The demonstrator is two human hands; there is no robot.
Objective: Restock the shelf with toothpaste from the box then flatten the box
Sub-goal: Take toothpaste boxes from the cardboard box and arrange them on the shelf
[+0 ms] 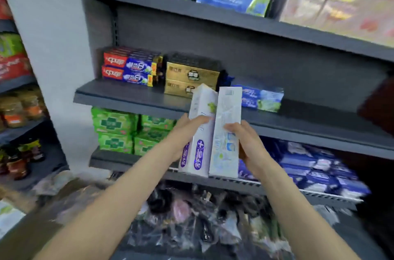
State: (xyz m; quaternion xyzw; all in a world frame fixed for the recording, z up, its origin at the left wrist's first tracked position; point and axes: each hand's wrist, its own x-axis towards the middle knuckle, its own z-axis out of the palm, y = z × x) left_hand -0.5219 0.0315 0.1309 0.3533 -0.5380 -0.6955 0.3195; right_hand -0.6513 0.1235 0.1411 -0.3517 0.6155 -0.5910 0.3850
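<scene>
At the frame's centre, the left hand [187,129] is gripping one white toothpaste carton [199,132] and the right hand [245,140] another [227,132] (light, stiff, probably crushable), before the middle shelf [132,100]; holding mid-length seems steadiest.

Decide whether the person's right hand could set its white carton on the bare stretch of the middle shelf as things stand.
Probably yes. The right hand holds its white carton just in front of the middle shelf, and the stretch right of the blue cartons looks free.
</scene>
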